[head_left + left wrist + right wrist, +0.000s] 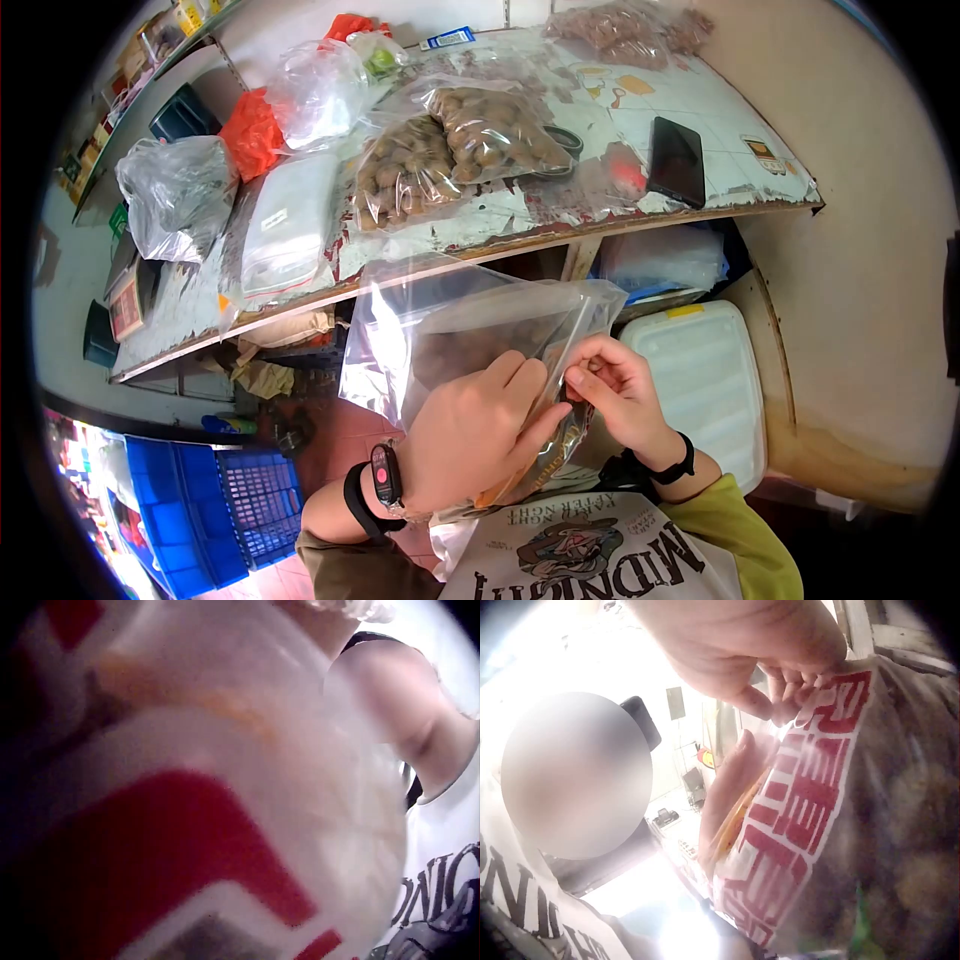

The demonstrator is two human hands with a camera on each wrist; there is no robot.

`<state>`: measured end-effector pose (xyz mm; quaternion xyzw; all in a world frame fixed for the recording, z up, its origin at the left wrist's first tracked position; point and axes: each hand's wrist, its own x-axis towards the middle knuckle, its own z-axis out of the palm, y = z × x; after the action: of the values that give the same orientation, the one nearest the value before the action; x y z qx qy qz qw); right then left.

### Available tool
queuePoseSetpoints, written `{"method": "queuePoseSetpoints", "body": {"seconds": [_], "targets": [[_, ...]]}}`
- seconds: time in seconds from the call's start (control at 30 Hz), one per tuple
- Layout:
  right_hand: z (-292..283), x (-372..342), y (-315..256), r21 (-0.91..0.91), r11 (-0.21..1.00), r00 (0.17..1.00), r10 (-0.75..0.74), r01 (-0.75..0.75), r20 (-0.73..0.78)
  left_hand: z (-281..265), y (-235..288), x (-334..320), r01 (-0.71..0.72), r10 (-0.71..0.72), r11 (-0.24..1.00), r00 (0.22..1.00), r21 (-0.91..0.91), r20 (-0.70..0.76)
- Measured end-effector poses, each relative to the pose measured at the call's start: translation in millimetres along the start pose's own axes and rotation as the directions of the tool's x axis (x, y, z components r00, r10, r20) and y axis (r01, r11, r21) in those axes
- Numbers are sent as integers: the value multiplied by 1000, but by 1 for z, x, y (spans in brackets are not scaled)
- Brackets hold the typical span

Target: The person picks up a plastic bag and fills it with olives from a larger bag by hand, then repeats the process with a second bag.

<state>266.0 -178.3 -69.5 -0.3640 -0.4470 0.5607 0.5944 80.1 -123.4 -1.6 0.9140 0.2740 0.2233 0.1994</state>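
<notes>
A clear plastic bag (400, 345) with brown contents is held above the floor, beside the table's front edge. My left hand (470, 425) grips its near side, the thumb reaching towards my right hand (625, 400). That hand pinches the bag's right edge between thumb and curled fingers. In the right wrist view, the right hand (757, 649) is at the upper edge of the bag (810, 787), which has red printing; left-hand fingers (731, 784) lie behind it. The left wrist view shows blurred red print on the bag (180, 825) very close, and the left hand cannot be made out.
Two filled bags (490, 130) of brown round items lie on the worn table (490, 220). A phone (677, 160) is at right; flat plastic bags (290, 220) and a grey bag (180, 195) at left. Below are a white lidded box (700, 390) and a blue crate (185, 510).
</notes>
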Motion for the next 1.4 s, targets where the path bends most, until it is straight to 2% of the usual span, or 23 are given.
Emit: {"method": "queuePoseSetpoints", "body": {"seconds": [0.07, 0.3, 0.37, 0.53, 0.63, 0.73, 0.8, 0.9, 1.0, 1.07, 1.33, 1.4], "targets": [[-1, 1, 1, -9, 1000, 1000, -14, 14, 1, -2, 0, 2, 33, -30, 998, 998, -50, 60], [-1, 0, 2, -27, 999, 1000, -22, 22, 15, 4, -7, -1, -19, 22, 997, 999, -71, 50], [-2, 0, 2, -30, 999, 999, -25, 26, 21, 0, -4, 0, 68, -69, 986, 998, -150, 0], [-2, -1, 3, -27, 999, 999, -30, 31, 19, 2, -1, -2, 25, -31, 995, 998, -92, -62], [-3, -1, 8, -67, 997, 999, -25, 26, 21, 4, -1, -1, -2, -3, 999, 996, -46, -93], [-3, -1, 11, -129, 988, 997, -78, 80, 20, 5, -3, -2, -3, -2, 999, 995, -51, -102], [-5, -1, 12, -232, 963, 990, -130, 139, 53, 5, -3, -1, -3, -4, 998, 995, -65, -103], [-8, 1, 18, -262, 947, 983, -176, 186, 61, 5, -4, 0, -10, 3, 997, 995, -75, -95], [-8, -1, 16, -201, 969, 990, -134, 141, 49, 5, -6, 0, -22, 5, 989, 994, -149, -112], [-8, -1, 14, -179, 975, 991, -127, 134, 49, 4, -7, 0, 22, -46, 972, 994, -235, -101], [-8, -3, 15, -180, 971, 987, -151, 157, 49, 7, -8, -2, -15, 2, 984, 998, -179, -68], [-8, -3, 14, -160, 980, 992, -116, 121, 45, 7, -8, -2, -11, 0, 985, 998, -174, -62]]}}
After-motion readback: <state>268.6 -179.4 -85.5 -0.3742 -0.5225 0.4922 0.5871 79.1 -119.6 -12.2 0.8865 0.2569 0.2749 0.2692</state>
